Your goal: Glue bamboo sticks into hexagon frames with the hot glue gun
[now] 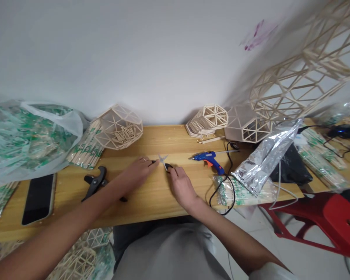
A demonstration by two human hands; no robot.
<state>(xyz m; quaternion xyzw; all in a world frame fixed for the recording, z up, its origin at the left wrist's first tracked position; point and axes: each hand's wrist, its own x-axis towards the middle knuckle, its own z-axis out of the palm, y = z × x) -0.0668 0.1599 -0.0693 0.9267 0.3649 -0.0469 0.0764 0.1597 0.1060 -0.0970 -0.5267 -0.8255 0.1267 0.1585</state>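
A small pair of scissors (pixel 163 158) with black handles lies over the middle of the wooden table, its silver blades spread apart and pointing toward the wall. My left hand (pixel 140 172) has its fingers closed on one handle. The other handle is between the fingers of my right hand (pixel 182 186). A blue glue gun (pixel 206 157) with an orange trigger rests on its side to the right of my right hand. Beside my left forearm lies a black cutter tool (pixel 97 182), partly hidden by the arm.
A hexagonal stick basket (pixel 116 130) holding short sticks stands behind my left hand. Stacked stick frames (pixel 210 120) are against the wall. A bag of wrappers (pixel 37 136) and a phone (pixel 39 199) are at left; a silver pouch (pixel 268 155) and red stool (pixel 332 221) at right.
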